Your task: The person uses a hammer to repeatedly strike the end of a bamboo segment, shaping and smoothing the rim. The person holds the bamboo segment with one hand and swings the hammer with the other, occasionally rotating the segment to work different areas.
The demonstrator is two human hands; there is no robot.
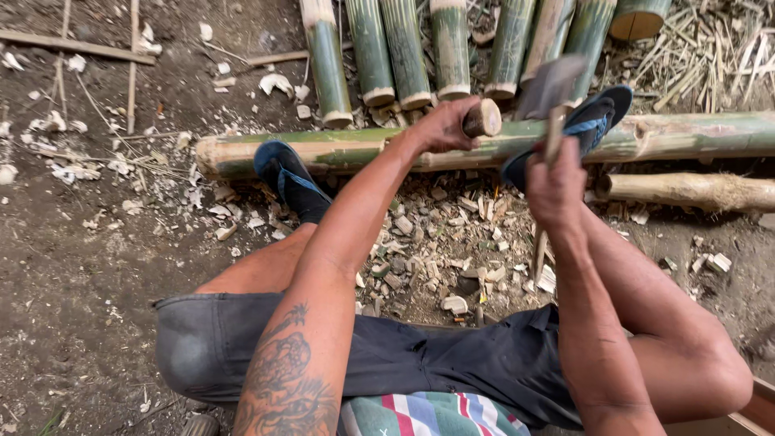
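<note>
Left hand point(440, 125): I grip a short bamboo piece point(483, 119), steadying it on the long pole point(686, 136). Right hand point(555, 187): closed around a raised cleaver point(550, 87). Both feet brace the pole against the ground.

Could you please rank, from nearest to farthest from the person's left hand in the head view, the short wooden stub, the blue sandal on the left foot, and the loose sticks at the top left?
From the left hand:
1. Short wooden stub: held in the hand, over the long bamboo pole.
2. Blue sandal: lower left, on the pole's left end.
3. Loose sticks: far top-left corner, on the ground.
</note>
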